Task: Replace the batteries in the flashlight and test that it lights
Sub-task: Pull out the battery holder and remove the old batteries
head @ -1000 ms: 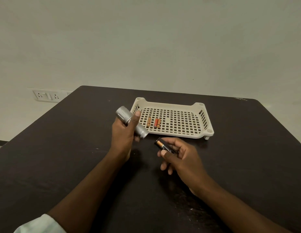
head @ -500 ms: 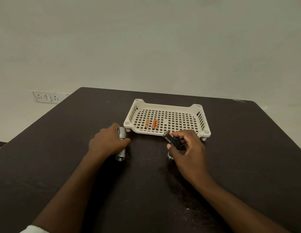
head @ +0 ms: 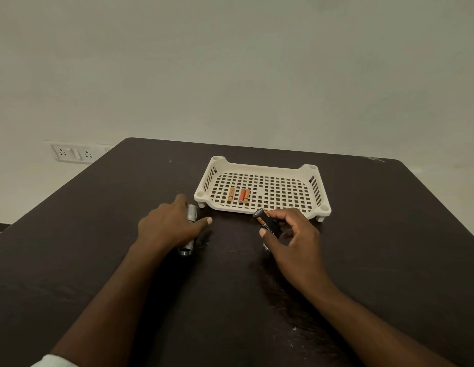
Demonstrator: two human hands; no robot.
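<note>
The silver flashlight body (head: 191,214) lies on the dark table (head: 230,300), its open threaded end toward me. My left hand (head: 169,226) rests flat over its middle with fingers and thumb spread, not clasping it. To the right, my right hand (head: 294,239) pinches a black battery holder (head: 268,221) with an orange-and-black cell showing, tilted up just in front of the tray. A small silver part (head: 266,247), mostly hidden, sits on the table under this hand. Three orange batteries (head: 239,195) lie in the white tray (head: 316,188).
The white perforated tray stands on short legs at the table's middle, just beyond both hands. A wall socket plate (head: 73,153) is on the wall at the left. The table's far edge meets a plain wall.
My left hand lowered the flashlight body from mid-air onto the table and then spread its fingers over it. My right hand carried the battery holder forward to the tray's front edge.
</note>
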